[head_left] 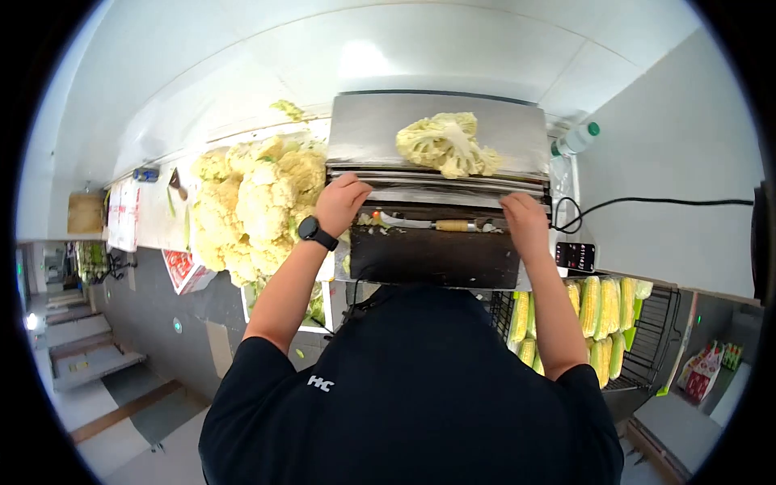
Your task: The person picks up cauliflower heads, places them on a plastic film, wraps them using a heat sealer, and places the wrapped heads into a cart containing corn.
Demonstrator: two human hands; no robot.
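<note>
My left hand (346, 196), a dark watch on its wrist, pinches the left side of a sheet of clear cling film (436, 195). Its right side is between the closed fingers of my right hand (521, 212). The film stretches across the slot of a metal wrapping machine (364, 121). On the machine's steel top, beyond my hands, lies a cut piece of cauliflower (447, 144). Nearer my body, a curved knife with a wooden handle (454, 225) rests on the dark front plate (436, 257), among small vegetable scraps.
A large heap of cauliflower (263, 198) stands to the left. At right are a crate of corn cobs (600, 307), a phone (575, 256), a bottle with a green cap (577, 139) and a black cable (663, 200). A tiled wall (453, 44) closes off the back.
</note>
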